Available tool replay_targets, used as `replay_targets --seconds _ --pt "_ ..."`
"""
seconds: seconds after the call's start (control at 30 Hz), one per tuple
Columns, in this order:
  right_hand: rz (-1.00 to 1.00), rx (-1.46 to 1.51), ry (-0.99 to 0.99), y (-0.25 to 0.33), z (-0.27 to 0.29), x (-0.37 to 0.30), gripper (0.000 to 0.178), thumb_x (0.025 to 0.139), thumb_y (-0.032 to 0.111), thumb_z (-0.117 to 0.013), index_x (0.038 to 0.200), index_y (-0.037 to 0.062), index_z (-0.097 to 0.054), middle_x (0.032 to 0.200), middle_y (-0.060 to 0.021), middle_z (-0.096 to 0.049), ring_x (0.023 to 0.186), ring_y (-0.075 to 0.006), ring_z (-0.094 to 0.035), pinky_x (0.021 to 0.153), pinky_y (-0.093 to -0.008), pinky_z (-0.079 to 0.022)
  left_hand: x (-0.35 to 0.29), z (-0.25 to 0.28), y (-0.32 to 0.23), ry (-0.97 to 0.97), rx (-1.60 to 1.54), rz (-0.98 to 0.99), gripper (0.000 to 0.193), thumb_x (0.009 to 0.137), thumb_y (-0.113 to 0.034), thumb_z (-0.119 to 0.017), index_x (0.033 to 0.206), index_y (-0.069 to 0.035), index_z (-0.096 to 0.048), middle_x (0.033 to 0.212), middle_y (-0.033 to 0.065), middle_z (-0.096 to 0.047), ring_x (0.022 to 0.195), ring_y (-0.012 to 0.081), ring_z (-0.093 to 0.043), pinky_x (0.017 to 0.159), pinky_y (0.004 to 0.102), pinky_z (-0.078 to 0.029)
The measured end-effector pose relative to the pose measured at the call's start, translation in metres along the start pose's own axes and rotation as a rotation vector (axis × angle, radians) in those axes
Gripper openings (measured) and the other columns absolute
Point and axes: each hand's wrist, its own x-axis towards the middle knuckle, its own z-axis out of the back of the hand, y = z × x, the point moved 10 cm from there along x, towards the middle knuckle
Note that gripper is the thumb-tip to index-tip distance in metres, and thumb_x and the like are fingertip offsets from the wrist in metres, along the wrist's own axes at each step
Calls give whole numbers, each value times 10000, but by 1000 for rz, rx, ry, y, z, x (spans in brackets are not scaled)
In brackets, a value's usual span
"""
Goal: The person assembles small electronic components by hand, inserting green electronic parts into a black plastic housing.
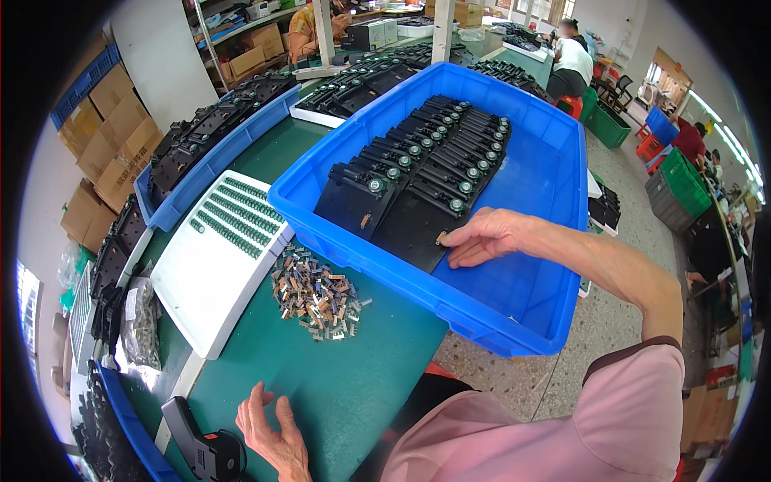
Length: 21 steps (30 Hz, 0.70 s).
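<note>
Reaching into the blue crate [554, 185], the right hand [482, 237] lies on the nearest black plate [414, 229] of the stack inside it, fingers [470, 255] nearly straight and close together, fingertips pressed on the plate's near edge. Whether the thumb and forefinger pinch the small brownish part at that edge cannot be told. The black plates lie in 2 overlapping rows that run from the crate's middle toward its far wall, each with a round silver-green fitting. The crate itself rests tilted on the near right corner of the green surface [337, 394], its near end overhanging the edge.

Left of the crate, on the surface, sits a loose pile of small brown and grey parts [317, 293], and just beyond that a white tray [201, 281] with rows of green pieces. The left hand [269, 434] rests flat on the surface well nearer than the crate, fingers spread and relaxed, holding nothing, touching a black handheld tool [205, 450] at its left. Farther left of the crate, another blue crate [193, 185] carries more black plates.
</note>
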Motion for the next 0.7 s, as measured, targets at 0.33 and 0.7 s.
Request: replay_targets --seconds 0.33,0.7 --pt "156 140 -119 12 0 8 297 902 174 -719 1084 -54 -666 994 -231 -716 844 -293 -735 703 -335 -633 1 1 1 -6 -3 0 320 891 -181 -684 1133 22 -636 843 100 -616 826 249 -578 857 389 -454" --pt "200 77 -243 29 33 14 310 862 157 -764 1073 -48 -669 972 -212 -724 805 -275 -739 671 -342 -637 1 1 0 -9 -10 -9 316 887 -159 -680 1139 27 -636 837 100 -610 817 248 -575 859 386 -456"
